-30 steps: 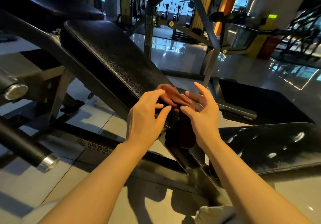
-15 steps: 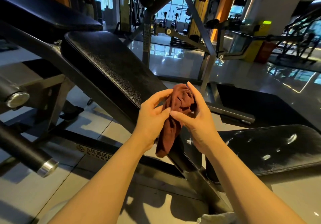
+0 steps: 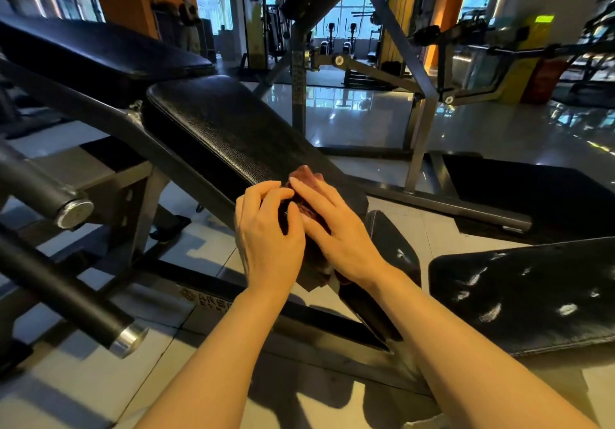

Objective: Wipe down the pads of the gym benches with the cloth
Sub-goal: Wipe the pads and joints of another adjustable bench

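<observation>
The cloth (image 3: 304,175) is a dark red rag, bunched up at the lower end of the inclined back pad (image 3: 226,136) of the bench, with most of it hidden under the two hands. It looks soft, light and limp, the kind of thing that folds and slips over itself rather than keeping a shape, so it probably handles best gathered into a wad under a flat palm, or gripped through the thick of the bundle instead of by a loose corner. The pad's black textured vinyl should let it slide easily, and pressure will do more of the work than grip.

The right hand (image 3: 336,232) lies across the cloth with its fingers (image 3: 299,185) long and nearly straight, close together, pressing the fabric down against the pad's end. The left hand (image 3: 266,242) sits just beside it, its fingers (image 3: 266,192) curled at the tips and touching the cloth's near edge; whether they truly pinch a fold I cannot tell, since the fabric there is covered. A small tail of cloth shows below the right wrist. The flat seat pad (image 3: 525,295) to the right carries shiny streaks.
</observation>
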Tool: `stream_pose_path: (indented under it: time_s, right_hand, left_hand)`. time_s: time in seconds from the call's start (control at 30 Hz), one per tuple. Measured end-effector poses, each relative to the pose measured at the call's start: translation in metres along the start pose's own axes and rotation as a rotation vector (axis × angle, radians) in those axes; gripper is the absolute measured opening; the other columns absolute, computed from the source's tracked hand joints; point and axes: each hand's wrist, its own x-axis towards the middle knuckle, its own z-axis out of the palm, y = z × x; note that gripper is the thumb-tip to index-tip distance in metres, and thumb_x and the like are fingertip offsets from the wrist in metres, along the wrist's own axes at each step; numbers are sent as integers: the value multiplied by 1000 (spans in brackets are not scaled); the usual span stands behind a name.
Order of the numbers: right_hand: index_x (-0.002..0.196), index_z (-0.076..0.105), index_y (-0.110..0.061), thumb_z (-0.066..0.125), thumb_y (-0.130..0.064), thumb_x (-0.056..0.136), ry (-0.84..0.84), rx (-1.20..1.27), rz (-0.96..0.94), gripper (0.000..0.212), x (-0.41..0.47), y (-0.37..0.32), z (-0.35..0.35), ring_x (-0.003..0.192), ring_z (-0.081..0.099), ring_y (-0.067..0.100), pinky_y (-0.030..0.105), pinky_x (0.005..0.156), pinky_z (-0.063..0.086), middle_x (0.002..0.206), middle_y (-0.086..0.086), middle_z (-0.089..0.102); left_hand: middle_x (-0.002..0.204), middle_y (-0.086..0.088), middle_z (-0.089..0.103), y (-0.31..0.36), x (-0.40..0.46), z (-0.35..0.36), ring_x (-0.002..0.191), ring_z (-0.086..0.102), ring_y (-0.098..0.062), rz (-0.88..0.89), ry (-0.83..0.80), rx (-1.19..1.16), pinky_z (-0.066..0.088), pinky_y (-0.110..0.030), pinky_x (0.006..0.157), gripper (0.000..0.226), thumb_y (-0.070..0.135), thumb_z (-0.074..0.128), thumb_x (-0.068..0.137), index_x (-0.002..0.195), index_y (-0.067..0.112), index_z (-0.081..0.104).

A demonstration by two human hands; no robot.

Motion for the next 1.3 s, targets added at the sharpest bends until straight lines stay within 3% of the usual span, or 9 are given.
stream_pose_path:
  time_s: [0.1, 0.27, 0.47, 0.7, 0.83, 0.9, 1.0, 1.1, 1.3]
  right_hand:
    - [144, 43, -34, 49, -14, 100, 5, -67, -43, 49, 6, 15, -4, 144, 18, 0, 23, 116, 22, 156, -14, 26]
    - [141, 47, -28, 47, -14, 101, 228, -52, 286, 43, 15, 48, -15, 143, 25, 11, 42, 117, 26, 153, -7, 35]
    - [143, 43, -30, 44, -18, 102, 25, -96, -28, 43, 23, 21, -1, 138, 19, -4, 1, 107, 13, 149, -13, 30]
    - [142, 45, -23, 40, -18, 104, 168, -126, 364, 40, 58, 79, -18, 136, 37, 22, 21, 105, 25, 150, 6, 38]
    - [142, 45, -31, 42, -21, 103, 50, -70, 52, 41, 59, 28, 3, 134, 27, -3, 2, 105, 19, 148, -13, 34]
    - [143, 43, -35, 41, -22, 103, -14, -83, -40, 42, 67, 24, 4, 138, 24, -1, 5, 107, 18, 151, -11, 32]
    - [143, 44, -31, 41, -21, 104, 36, -78, 60, 41, 89, 46, -5, 139, 32, 10, 23, 113, 27, 152, -2, 36]
    - [142, 46, -27, 40, -20, 104, 108, -102, 192, 39, 98, 47, -2, 134, 36, 13, 18, 107, 27, 149, 0, 38]
    - [137, 50, -34, 42, -21, 103, -15, -22, -90, 38, 100, 16, 8, 131, 33, -5, 6, 105, 23, 143, -15, 38]
  left_hand:
    - [115, -2, 57, -5, 1, -1, 107, 48, -14, 27, 29, 29, 34, -17, 87, 10, 12, 61, 88, 97, 14, 65]
    - [116, -5, 59, -17, 0, -2, 110, 49, -16, 165, 4, 116, 33, -30, 98, 18, 9, 63, 85, 102, 12, 67]
    - [118, -6, 60, -26, 6, -3, 111, 51, -18, 237, -4, 170, 32, -31, 100, 22, 14, 64, 83, 104, 11, 68]
    - [133, -6, 55, -33, 18, -12, 127, 47, -19, 257, -15, 172, 18, -41, 119, 31, 17, 63, 85, 115, 9, 66]
    - [146, -10, 44, -40, 32, -17, 140, 33, -24, 197, 20, 197, 11, -40, 121, 43, 22, 59, 88, 128, 7, 57]
    - [145, -11, 44, -43, 37, -16, 142, 29, -25, 197, 19, 215, 9, -41, 121, 44, 26, 57, 88, 128, 7, 57]
    - [141, -11, 49, -43, 40, -15, 142, 29, -25, 200, 13, 218, 8, -42, 121, 41, 26, 59, 87, 124, 7, 61]
    - [138, -10, 51, -44, 43, -17, 140, 32, -24, 205, 12, 223, 7, -41, 121, 39, 29, 59, 85, 120, 10, 63]
    - [135, -8, 53, -45, 49, -21, 139, 34, -22, 223, 12, 247, 7, -42, 121, 41, 34, 60, 83, 118, 13, 64]
